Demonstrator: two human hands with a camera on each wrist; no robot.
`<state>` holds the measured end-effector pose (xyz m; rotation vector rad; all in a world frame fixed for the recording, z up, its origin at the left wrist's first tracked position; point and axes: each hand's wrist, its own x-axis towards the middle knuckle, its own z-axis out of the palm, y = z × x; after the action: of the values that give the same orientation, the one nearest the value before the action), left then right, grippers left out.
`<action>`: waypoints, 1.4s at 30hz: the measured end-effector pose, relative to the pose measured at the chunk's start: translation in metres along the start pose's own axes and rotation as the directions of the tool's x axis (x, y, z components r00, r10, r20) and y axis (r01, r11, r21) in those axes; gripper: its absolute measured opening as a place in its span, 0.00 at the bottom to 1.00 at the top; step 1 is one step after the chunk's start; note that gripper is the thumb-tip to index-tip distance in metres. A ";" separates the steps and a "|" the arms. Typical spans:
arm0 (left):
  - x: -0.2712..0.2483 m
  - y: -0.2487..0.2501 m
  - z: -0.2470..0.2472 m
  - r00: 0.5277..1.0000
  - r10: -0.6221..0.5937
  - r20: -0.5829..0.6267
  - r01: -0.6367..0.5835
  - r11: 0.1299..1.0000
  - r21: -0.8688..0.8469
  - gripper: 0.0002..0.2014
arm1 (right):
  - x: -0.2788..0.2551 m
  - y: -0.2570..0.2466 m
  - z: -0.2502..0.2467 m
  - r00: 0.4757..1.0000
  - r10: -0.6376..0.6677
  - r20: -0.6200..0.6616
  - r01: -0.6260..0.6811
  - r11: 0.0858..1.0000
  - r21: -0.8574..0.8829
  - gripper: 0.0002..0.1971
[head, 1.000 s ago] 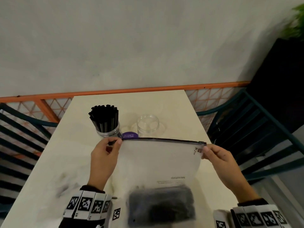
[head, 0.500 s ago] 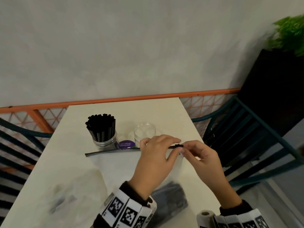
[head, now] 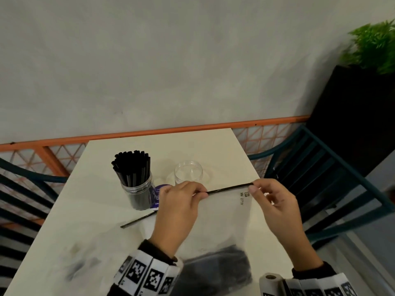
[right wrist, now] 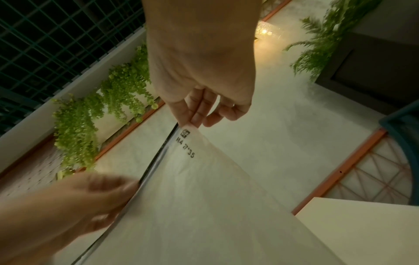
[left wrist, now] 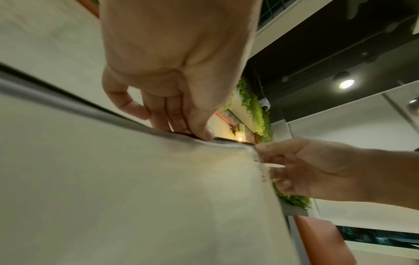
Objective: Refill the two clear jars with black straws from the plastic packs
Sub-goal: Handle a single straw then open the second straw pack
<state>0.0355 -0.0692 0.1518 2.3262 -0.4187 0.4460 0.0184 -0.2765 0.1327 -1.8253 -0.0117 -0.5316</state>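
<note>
Both hands hold the top edge of the plastic pack (head: 226,221), which hangs up over the near part of the counter (head: 224,150). The pack's black zip strip (head: 229,188) is long and thin. It runs from low on the left to high on the right, and the part between the hands rises a little toward the right. The left hand (head: 178,207) pinches the strip near its middle. The right hand (head: 275,205) pinches the far right corner, by the small printed letters (right wrist: 186,143); its other fingers are loosely curled. The hands are near each other along the strip, so the next pull likely goes along that line to open the pack. The black straws (head: 215,268) to move sit in a dark bunch at the bottom of the pack, below both hands. Just past the hands stands the empty jar (head: 188,171), nearer the left hand. To its left is the full jar (head: 137,192), packed with upright straws. A purple sticker (head: 157,196) is half hidden behind the left hand; I cannot tell what it is stuck to. The full jar is close, and the loose left end of the strip could bump it.
</note>
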 end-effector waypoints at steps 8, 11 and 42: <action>-0.009 -0.051 -0.045 0.994 -0.061 -0.090 0.068 0.995 0.078 0.06 | 0.009 0.000 -0.022 0.995 0.101 -0.019 -0.098 0.987 0.127 0.07; -0.012 -0.065 -0.058 0.980 -0.154 -0.129 0.173 0.973 0.155 0.05 | 0.009 0.004 -0.026 0.992 0.122 -0.026 -0.117 0.980 0.159 0.05; 0.007 0.000 0.000 0.925 -0.175 0.338 0.334 0.798 -0.502 0.10 | 0.000 -0.014 0.008 0.922 0.120 0.368 -0.048 0.979 -0.200 0.02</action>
<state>0.0417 -0.0701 0.1546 1.8306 -0.3009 -0.1355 0.0170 -0.2643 0.1439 -2.0804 -0.1498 -0.1131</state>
